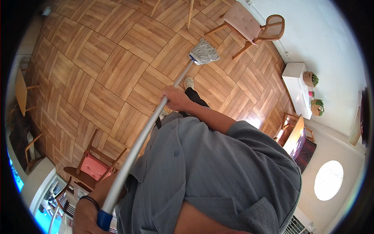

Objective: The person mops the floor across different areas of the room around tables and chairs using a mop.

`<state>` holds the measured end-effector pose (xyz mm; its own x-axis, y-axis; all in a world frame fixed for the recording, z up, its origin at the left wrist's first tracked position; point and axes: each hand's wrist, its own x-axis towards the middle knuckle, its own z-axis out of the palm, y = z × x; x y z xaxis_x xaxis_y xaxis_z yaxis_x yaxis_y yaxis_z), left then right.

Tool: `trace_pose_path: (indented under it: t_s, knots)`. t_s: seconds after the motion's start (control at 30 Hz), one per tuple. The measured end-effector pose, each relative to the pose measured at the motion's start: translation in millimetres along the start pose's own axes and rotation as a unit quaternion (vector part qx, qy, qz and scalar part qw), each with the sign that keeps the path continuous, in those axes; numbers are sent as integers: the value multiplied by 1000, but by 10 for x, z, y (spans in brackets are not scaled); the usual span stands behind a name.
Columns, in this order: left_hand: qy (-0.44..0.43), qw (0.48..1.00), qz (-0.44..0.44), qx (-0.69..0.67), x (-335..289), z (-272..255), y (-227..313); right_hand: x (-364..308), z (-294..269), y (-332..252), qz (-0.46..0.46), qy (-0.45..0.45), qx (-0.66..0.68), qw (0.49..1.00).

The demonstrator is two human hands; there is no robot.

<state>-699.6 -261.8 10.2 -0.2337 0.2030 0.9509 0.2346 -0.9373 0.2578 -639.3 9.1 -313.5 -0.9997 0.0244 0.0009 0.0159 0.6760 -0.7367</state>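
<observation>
Right hand (pixel 174 97) closed around the pole (pixel 135 156) partway along its length; left hand (pixel 86 220) at the blue-capped upper end, its fingers cut off by the lower edge of the view, so I cannot tell how firmly it holds, if at all. Pole slants up and away to the mop head (pixel 205 52), grey strands spread on the parquet floor (pixel 128 50) ahead of the feet. Step in hand, my reading: a mopping stroke at far reach. Next move likely calls for a draw back or sideways sweep, right hand steering. One shoe (pixel 189 83) stands just beside the pole; a return pass should clear it. Nearest obstacle: pink chair (pixel 242 21), legs near the strands. Table legs (pixel 191 15) stand beyond. Rightward: white bench (pixel 295 89) with potted plants (pixel 310 79), then a wooden tabletop (pixel 295 136). Behind left: second chair (pixel 95 165), close to the pole's upper part.
</observation>
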Motion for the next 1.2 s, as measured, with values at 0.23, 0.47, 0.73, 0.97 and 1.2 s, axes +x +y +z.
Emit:
trace_pose_path:
  t_s: [0.23, 0.47, 0.73, 0.97, 1.2]
  knots:
    - [-15, 998, -28, -57, -47, 409, -7, -97, -189, 153, -9, -132, -50, 990]
    - [-70, 989, -90, -89, -346, 619, -661, -255, -808, 771, 75, -110, -158, 978]
    - [38, 985, -165, 14, -748, 654, -1633, -76, -1330, 1667, 155, -50, -221, 962]
    - [-85, 944, -287, 135, -1086, 702, -2683, -212, -1755, 1593, 161, 103, -160, 968]
    - [-74, 908, -392, 130, -1965, 807, -3452, -506, -1653, 1673, 162, 74, -191, 965]
